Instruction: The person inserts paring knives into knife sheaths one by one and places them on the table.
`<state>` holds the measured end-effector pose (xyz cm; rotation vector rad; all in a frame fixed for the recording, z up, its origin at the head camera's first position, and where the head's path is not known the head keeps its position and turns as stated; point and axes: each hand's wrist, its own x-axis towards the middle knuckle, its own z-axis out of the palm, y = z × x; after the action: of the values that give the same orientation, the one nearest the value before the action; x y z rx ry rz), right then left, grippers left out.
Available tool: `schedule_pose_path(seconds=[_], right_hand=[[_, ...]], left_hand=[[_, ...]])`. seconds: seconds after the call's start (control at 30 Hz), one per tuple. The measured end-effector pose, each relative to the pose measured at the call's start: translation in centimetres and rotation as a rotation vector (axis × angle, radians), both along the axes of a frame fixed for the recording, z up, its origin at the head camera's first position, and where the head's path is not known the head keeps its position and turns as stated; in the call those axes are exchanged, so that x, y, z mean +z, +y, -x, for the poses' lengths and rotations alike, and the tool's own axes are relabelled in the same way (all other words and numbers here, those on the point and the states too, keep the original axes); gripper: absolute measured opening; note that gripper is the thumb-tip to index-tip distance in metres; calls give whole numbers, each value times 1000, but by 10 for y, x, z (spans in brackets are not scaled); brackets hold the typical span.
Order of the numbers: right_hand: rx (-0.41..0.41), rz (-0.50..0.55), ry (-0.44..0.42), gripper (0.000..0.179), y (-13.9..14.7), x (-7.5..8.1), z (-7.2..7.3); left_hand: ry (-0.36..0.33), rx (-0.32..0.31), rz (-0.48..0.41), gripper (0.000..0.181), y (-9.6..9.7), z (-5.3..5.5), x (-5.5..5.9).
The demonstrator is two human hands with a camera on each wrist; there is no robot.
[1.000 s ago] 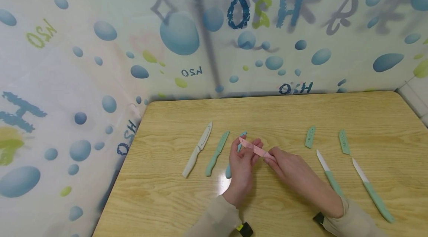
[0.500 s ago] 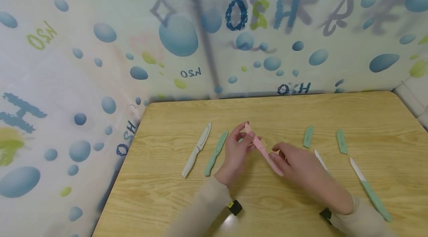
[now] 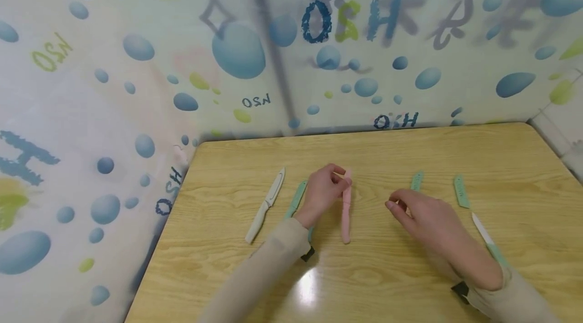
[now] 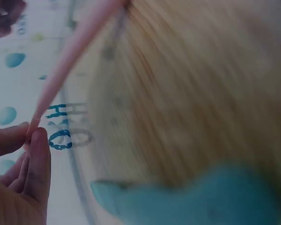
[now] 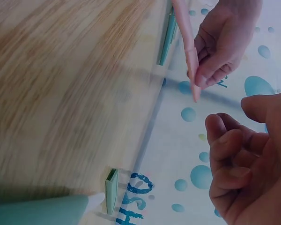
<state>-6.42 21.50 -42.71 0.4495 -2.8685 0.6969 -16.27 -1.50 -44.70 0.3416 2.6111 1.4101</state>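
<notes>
A pink knife in a pink sheath (image 3: 346, 216) is pinched near its sheath tip by my left hand (image 3: 322, 190). Its handle points toward me in the head view. In the right wrist view the pink knife (image 5: 189, 51) hangs from the left thumb and fingers, over the table. My right hand (image 3: 432, 219) hovers to the right, fingers loosely bent and holding nothing. Left of the pink knife lie a sheathed green knife (image 3: 297, 198) and a blue-handled knife (image 3: 311, 234), mostly hidden by the left hand and wrist.
A sheathed off-white knife (image 3: 264, 207) lies farthest left. Two loose green sheaths (image 3: 461, 192) (image 3: 416, 181) lie on the right of the wooden table (image 3: 364, 282). A bare white-bladed green knife (image 3: 484, 229) lies near the right forearm, partly covered. A patterned curtain stands behind.
The right hand has let go of the pink knife and drawn away to the right. The left hand has turned the knife from slanted to nearly straight, handle toward me.
</notes>
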Motion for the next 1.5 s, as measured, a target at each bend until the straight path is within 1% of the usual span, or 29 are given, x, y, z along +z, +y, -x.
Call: schedule_pose_path(seconds=[0.1, 0.17, 0.27, 0.37, 0.43, 0.5, 0.57, 0.63, 0.73, 0.87, 0.93, 1.0, 1.03, 1.1, 1.13, 1.2, 1.27, 1.37, 1.43, 1.5], right_hand=[[2, -12, 22, 13, 3, -1, -1], [7, -17, 30, 11, 5, -2, -1], [12, -26, 33, 9, 7, -3, -1], [14, -32, 30, 9, 8, -3, -1], [6, -38, 13, 10, 10, -3, -1], [-7, -33, -23, 12, 13, -2, -1], [-29, -32, -71, 15, 16, -1, 0], [-50, -20, -117, 18, 21, 0, 1], [-74, -13, -141, 21, 31, 1, 3], [-95, -5, -116, 20, 46, 3, 10], [-107, -3, -101, 19, 52, 3, 15], [-117, -10, -84, 20, 57, 4, 20], [-121, -13, -75, 20, 58, 4, 23], [-132, -20, -84, 22, 61, 4, 27], [-137, -26, -93, 23, 62, 4, 29], [-148, -41, -136, 26, 64, 4, 34], [-161, -62, -205, 31, 65, 3, 38], [-160, -104, -302, 36, 65, -2, 46], [-147, -135, -331, 36, 64, -8, 52], [-124, -149, -333, 36, 63, -13, 57]], left_hand=[[97, -68, 218, 21, 1, 4, -3], [121, -101, 302, 22, 2, 7, -5], [105, -128, 351, 26, 3, 9, -9], [83, -147, 369, 31, 3, 9, -12], [82, -157, 374, 33, 2, 9, -13], [90, -170, 380, 34, 1, 9, -12], [94, -180, 368, 34, -1, 7, -9], [99, -182, 335, 33, -4, 4, -6], [118, -157, 259, 28, -10, -1, -1], [119, -83, 137, 21, -19, -7, 3], [92, -44, 68, 19, -24, -9, 4], [62, -18, -4, 19, -29, -12, 3], [51, -11, -37, 20, -31, -13, 3], [31, 0, -85, 20, -35, -16, 3], [24, 1, -102, 21, -36, -17, 3], [12, 1, -120, 21, -38, -20, 3], [3, -1, -132, 21, -39, -23, 4], [-2, 1, -146, 22, -40, -25, 4], [0, 3, -156, 22, -41, -26, 4], [1, 10, -164, 21, -42, -28, 4]])
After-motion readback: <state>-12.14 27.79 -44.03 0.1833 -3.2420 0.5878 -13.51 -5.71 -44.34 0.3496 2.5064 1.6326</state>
